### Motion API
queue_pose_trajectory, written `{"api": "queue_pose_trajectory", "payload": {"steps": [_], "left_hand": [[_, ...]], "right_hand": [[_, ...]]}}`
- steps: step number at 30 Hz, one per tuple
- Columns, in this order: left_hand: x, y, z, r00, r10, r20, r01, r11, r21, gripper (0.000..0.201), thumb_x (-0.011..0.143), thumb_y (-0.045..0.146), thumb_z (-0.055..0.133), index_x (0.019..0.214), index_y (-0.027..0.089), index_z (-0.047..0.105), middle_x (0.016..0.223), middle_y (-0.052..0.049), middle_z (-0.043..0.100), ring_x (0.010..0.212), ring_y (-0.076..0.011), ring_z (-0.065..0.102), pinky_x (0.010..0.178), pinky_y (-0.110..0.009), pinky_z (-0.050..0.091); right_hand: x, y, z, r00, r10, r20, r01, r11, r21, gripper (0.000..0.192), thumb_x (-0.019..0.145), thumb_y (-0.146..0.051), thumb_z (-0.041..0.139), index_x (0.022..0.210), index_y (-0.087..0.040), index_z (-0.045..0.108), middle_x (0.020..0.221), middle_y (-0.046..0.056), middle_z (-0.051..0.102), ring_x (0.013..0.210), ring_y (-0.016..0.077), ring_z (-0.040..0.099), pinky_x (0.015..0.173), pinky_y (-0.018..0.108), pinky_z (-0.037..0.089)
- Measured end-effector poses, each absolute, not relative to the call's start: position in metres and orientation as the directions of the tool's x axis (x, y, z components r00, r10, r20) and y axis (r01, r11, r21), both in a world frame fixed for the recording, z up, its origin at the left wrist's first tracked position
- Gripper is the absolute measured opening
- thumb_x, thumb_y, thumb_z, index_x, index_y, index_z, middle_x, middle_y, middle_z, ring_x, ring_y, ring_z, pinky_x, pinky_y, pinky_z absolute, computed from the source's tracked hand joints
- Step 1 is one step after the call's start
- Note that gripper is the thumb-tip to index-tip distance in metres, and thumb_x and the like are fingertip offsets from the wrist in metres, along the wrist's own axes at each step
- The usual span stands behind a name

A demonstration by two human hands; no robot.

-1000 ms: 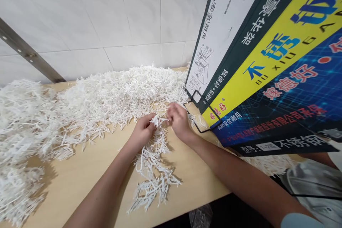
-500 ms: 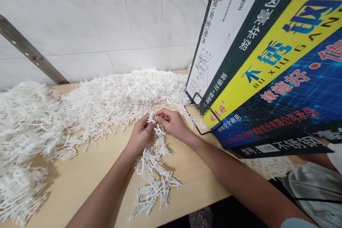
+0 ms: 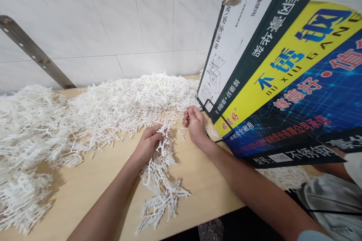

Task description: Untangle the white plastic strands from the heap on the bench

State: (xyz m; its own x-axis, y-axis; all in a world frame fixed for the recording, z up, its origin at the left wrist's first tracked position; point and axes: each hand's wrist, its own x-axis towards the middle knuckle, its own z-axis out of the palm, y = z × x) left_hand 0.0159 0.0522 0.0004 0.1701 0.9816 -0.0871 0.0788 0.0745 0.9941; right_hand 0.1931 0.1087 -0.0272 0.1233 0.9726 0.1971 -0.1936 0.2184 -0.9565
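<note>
In left hand [image 3: 147,144]: white strips [image 3: 161,147].

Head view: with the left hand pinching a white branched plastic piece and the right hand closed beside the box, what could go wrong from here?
1. The strand of white branched plastic pieces trails to the front edge of the light wooden table; a tug by the left hand might drag some off.
2. The tilted printed cardboard box leans over the right hand, which could knock it.
</note>
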Motion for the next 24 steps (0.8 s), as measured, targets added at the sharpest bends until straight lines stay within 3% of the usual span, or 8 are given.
{"api": "queue_pose_trajectory", "payload": {"steps": [2, 4, 6, 10, 15, 19, 22, 24], "left_hand": [[0.017, 0.051, 0.001, 0.133, 0.988, -0.082, 0.103, 0.069, 0.992, 0.024, 0.073, 0.032, 0.06, 0.061, 0.021, 0.043, 0.054, 0.006, 0.034, 0.05, -0.0092, 0.029, 0.05, -0.025, 0.021], [0.019, 0.052, 0.001, 0.123, 0.99, -0.073, 0.138, 0.056, 0.989, 0.028, 0.076, 0.035, 0.061, 0.061, 0.021, 0.041, 0.055, 0.006, 0.034, 0.051, -0.009, 0.03, 0.05, -0.025, 0.021], [0.02, 0.053, 0.002, 0.134, 0.989, -0.058, 0.153, 0.037, 0.988, 0.031, 0.078, 0.038, 0.061, 0.062, 0.021, 0.04, 0.056, 0.006, 0.032, 0.052, -0.0087, 0.028, 0.051, -0.025, 0.02], [0.02, 0.054, 0.001, 0.207, 0.978, -0.029, 0.191, -0.011, 0.981, 0.034, 0.08, 0.039, 0.061, 0.064, 0.021, 0.037, 0.06, 0.007, 0.024, 0.054, -0.0082, 0.021, 0.053, -0.026, 0.016], [0.02, 0.056, -0.001, 0.22, 0.975, -0.026, 0.174, -0.013, 0.985, 0.041, 0.083, 0.043, 0.063, 0.063, 0.022, 0.034, 0.06, 0.007, 0.023, 0.055, -0.009, 0.021, 0.053, -0.026, 0.017], [0.02, 0.056, 0.0, 0.22, 0.975, -0.01, 0.198, -0.034, 0.98, 0.038, 0.085, 0.044, 0.061, 0.063, 0.021, 0.04, 0.06, 0.005, 0.031, 0.057, -0.0109, 0.029, 0.055, -0.027, 0.022], [0.019, 0.054, 0.001, 0.233, 0.972, -0.015, 0.21, -0.035, 0.977, 0.038, 0.084, 0.04, 0.059, 0.061, 0.021, 0.036, 0.059, 0.004, 0.03, 0.057, -0.0113, 0.028, 0.056, -0.027, 0.021], [0.019, 0.051, 0.001, 0.209, 0.978, -0.015, 0.226, -0.034, 0.974, 0.037, 0.083, 0.038, 0.059, 0.06, 0.021, 0.034, 0.058, 0.004, 0.029, 0.057, -0.0114, 0.028, 0.055, -0.027, 0.02]], "right_hand": [[0.194, 0.105, -0.021, 0.014, 0.953, 0.303, -0.063, 0.303, -0.951, 0.017, 0.094, -0.04, 0.062, 0.098, -0.024, 0.06, 0.092, 0.003, 0.064, 0.076, 0.016, 0.059, 0.063, 0.027, 0.048], [0.194, 0.098, -0.013, -0.153, 0.901, 0.407, 0.026, 0.415, -0.909, 0.027, 0.091, -0.029, 0.064, 0.118, -0.025, 0.065, 0.118, 0.007, 0.069, 0.105, 0.0215, 0.063, 0.082, 0.032, 0.052], [0.194, 0.092, -0.007, -0.293, 0.848, 0.441, 0.025, 0.467, -0.884, 0.034, 0.093, -0.027, 0.062, 0.126, -0.026, 0.067, 0.129, 0.008, 0.068, 0.118, 0.0247, 0.062, 0.091, 0.036, 0.052], [0.194, 0.091, -0.006, -0.397, 0.833, 0.385, 0.043, 0.436, -0.899, 0.021, 0.092, -0.034, 0.069, 0.109, -0.022, 0.074, 0.11, 0.007, 0.073, 0.099, 0.0219, 0.067, 0.081, 0.032, 0.052], [0.191, 0.098, -0.016, -0.281, 0.91, 0.305, 0.037, 0.328, -0.944, 0.02, 0.089, -0.038, 0.073, 0.082, -0.02, 0.07, 0.077, 0.001, 0.066, 0.072, 0.0161, 0.06, 0.067, 0.028, 0.046], [0.19, 0.105, -0.023, -0.12, 0.974, 0.194, -0.13, 0.178, -0.975, 0.025, 0.086, -0.041, 0.075, 0.078, -0.021, 0.063, 0.063, -0.003, 0.055, 0.057, 0.013, 0.051, 0.057, 0.027, 0.042], [0.191, 0.11, -0.025, 0.003, 0.994, 0.112, -0.297, 0.108, -0.949, 0.03, 0.09, -0.05, 0.068, 0.08, -0.024, 0.055, 0.061, -0.006, 0.046, 0.049, 0.0112, 0.041, 0.052, 0.026, 0.042], [0.192, 0.109, -0.024, -0.026, 0.992, 0.123, -0.264, 0.112, -0.958, 0.03, 0.093, -0.053, 0.063, 0.084, -0.025, 0.056, 0.063, -0.006, 0.045, 0.049, 0.0117, 0.04, 0.052, 0.027, 0.043]]}}
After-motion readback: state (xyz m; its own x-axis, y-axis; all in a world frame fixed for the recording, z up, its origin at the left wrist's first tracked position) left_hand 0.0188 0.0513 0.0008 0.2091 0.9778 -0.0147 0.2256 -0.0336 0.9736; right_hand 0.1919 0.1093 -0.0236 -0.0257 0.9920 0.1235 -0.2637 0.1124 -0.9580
